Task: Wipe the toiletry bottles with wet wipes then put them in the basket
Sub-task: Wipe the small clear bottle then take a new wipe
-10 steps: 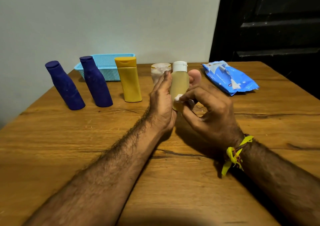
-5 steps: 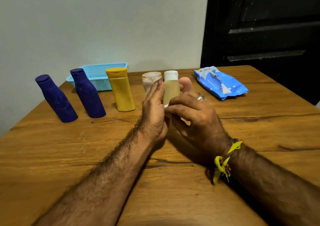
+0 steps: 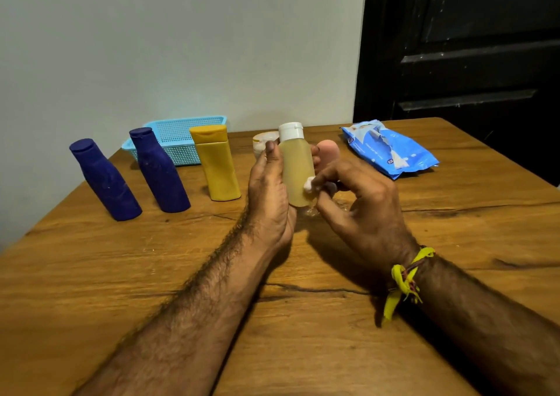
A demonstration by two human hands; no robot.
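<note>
The pale yellow bottle (image 3: 296, 169) stands upright above the table (image 3: 303, 304), gripped by the left hand (image 3: 268, 195). The right hand (image 3: 360, 204) pinches a balled wet wipe (image 3: 310, 185) against its lower side; half a second ago the wipe sat higher, under curled fingers.

- Held bottle (image 3: 296, 171): pale amber, white cap.
- Two bottles (image 3: 106, 180) (image 3: 160, 171) left of it: dark blue.
- Tube (image 3: 217, 162): mustard yellow.
- Basket (image 3: 178, 135): light blue mesh.
- Wipes pack (image 3: 389, 148): blue and white.
- Bench (image 3: 454, 232): brown wood grain.
- Wrist band (image 3: 404, 277): yellow.
- Door (image 3: 466, 47): black.
</note>
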